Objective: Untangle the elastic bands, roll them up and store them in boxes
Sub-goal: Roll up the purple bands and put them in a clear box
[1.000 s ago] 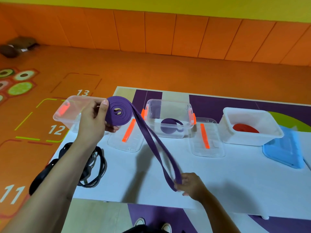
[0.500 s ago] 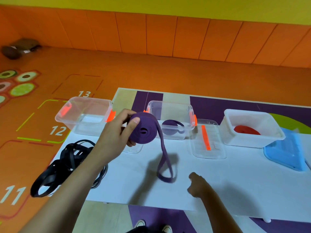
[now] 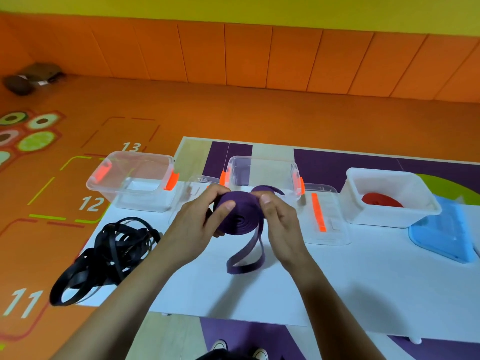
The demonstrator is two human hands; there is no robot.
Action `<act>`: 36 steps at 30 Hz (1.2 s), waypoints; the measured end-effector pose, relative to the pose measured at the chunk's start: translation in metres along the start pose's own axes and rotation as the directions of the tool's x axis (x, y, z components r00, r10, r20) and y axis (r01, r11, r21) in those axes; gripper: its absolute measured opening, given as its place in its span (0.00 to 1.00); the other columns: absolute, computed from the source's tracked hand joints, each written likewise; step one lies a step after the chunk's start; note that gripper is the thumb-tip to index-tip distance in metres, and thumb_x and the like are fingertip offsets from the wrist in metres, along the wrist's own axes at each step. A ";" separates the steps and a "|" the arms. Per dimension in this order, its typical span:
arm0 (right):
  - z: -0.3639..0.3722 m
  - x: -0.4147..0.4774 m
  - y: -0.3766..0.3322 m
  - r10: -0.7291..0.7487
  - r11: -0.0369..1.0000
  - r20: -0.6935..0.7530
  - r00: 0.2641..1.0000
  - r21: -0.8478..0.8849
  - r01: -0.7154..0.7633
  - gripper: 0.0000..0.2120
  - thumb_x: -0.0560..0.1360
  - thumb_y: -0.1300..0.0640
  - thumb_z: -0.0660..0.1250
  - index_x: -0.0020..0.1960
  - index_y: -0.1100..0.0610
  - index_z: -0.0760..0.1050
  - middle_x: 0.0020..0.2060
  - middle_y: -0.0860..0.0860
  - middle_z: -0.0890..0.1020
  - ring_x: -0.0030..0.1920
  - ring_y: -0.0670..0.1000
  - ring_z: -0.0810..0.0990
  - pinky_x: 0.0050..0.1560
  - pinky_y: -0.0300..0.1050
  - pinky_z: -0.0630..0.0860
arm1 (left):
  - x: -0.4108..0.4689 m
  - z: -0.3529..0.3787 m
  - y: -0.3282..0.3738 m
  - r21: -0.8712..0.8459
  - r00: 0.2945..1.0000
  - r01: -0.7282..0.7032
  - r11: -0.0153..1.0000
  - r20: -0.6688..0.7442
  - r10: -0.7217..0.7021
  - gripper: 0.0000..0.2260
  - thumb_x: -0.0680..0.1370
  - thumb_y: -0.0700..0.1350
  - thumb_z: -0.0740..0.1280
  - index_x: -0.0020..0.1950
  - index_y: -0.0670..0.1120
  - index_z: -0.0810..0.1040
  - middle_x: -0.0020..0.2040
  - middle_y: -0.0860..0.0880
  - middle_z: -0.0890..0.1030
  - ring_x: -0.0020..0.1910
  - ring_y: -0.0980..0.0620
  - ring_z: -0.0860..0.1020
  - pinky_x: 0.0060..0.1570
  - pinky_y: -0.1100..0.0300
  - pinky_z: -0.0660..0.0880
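Observation:
A purple elastic band (image 3: 240, 216), mostly wound into a flat coil, is held above the white table (image 3: 337, 287). My left hand (image 3: 200, 224) grips the coil's left side, thumb on top. My right hand (image 3: 280, 224) pinches its right side. A short loose loop of the band hangs down and touches the table. Behind the coil stands a clear box (image 3: 262, 175) with orange clips; another rolled purple band (image 3: 267, 189) lies in it. A tangle of black bands (image 3: 109, 253) lies at the table's left end.
An empty clear box (image 3: 135, 180) stands at the back left. A white box (image 3: 389, 198) at the right holds a rolled red band (image 3: 379, 200). A clear lid (image 3: 322, 216) and a blue lid (image 3: 444, 229) lie flat on the table. Orange floor surrounds it.
My right hand has come up from the table and taken hold of the coil. The hanging tail has grown shorter as more band is wound on. The coil has moved lower and toward me.

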State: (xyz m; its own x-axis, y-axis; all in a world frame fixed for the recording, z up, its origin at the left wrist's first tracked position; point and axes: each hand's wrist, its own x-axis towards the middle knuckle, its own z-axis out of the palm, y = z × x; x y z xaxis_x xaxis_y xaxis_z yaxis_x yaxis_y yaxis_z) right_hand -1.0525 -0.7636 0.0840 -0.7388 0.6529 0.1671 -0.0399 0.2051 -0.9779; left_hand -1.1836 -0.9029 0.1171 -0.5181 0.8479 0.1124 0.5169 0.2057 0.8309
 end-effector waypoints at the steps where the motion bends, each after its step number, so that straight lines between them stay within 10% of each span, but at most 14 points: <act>1: 0.001 -0.001 0.000 0.009 1.000 -0.002 1.000 0.011 -0.009 0.13 0.83 0.49 0.60 0.56 0.53 0.81 0.48 0.47 0.85 0.51 0.49 0.83 0.55 0.47 0.78 | 0.000 0.001 0.001 -0.067 1.000 0.008 0.998 -0.017 -0.009 0.07 0.84 0.55 0.60 0.57 0.54 0.73 0.45 0.54 0.83 0.35 0.49 0.84 0.42 0.48 0.81; 7: -0.007 0.008 0.002 0.055 0.997 0.000 0.998 0.059 -0.055 0.05 0.79 0.57 0.71 0.53 0.54 0.84 0.47 0.50 0.87 0.50 0.53 0.85 0.55 0.54 0.81 | -0.005 0.013 -0.004 -0.380 0.991 0.093 0.920 -0.054 -0.123 0.10 0.85 0.51 0.59 0.58 0.46 0.73 0.46 0.45 0.84 0.34 0.41 0.84 0.40 0.48 0.83; 12: -0.015 0.006 0.000 0.058 0.998 0.038 0.998 -0.003 -0.058 0.03 0.79 0.58 0.72 0.49 0.55 0.84 0.35 0.44 0.83 0.33 0.42 0.76 0.36 0.35 0.72 | -0.009 0.020 -0.007 -0.394 0.987 0.116 0.912 -0.055 -0.149 0.12 0.85 0.52 0.58 0.59 0.45 0.73 0.46 0.43 0.84 0.36 0.39 0.84 0.42 0.43 0.83; 21: -0.024 0.004 -0.004 0.086 0.996 0.115 0.990 -0.023 -0.084 0.06 0.82 0.58 0.67 0.50 0.57 0.83 0.37 0.41 0.83 0.34 0.40 0.78 0.37 0.29 0.71 | -0.003 0.006 -0.003 -0.348 0.954 0.291 0.891 0.171 -0.245 0.09 0.85 0.50 0.59 0.55 0.46 0.73 0.43 0.49 0.82 0.32 0.35 0.82 0.35 0.49 0.81; 30: -0.024 0.003 -0.010 0.062 0.998 0.123 0.990 -0.009 -0.061 0.05 0.79 0.56 0.72 0.53 0.53 0.84 0.42 0.51 0.85 0.38 0.46 0.80 0.36 0.41 0.76 | 0.015 -0.013 0.004 -0.134 0.969 0.026 0.991 0.248 0.008 0.06 0.83 0.49 0.66 0.58 0.51 0.76 0.49 0.53 0.80 0.33 0.43 0.82 0.36 0.52 0.80; 36: -0.030 0.008 -0.004 0.074 0.996 0.058 0.996 0.050 -0.077 0.06 0.79 0.55 0.70 0.54 0.56 0.83 0.35 0.53 0.79 0.31 0.51 0.74 0.36 0.41 0.74 | 0.015 -0.006 0.003 -0.378 0.996 0.014 0.926 0.090 0.021 0.09 0.83 0.47 0.65 0.60 0.44 0.74 0.56 0.44 0.79 0.34 0.36 0.83 0.36 0.50 0.81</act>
State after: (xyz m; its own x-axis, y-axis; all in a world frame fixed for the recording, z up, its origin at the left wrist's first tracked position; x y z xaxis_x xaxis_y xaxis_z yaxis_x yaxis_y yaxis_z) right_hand -1.0381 -0.7378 0.0929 -0.7778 0.6226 0.0866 -0.0164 0.1177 -0.9929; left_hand -1.1935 -0.8920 0.1247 -0.4438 0.8925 0.0809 0.2139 0.0178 0.9767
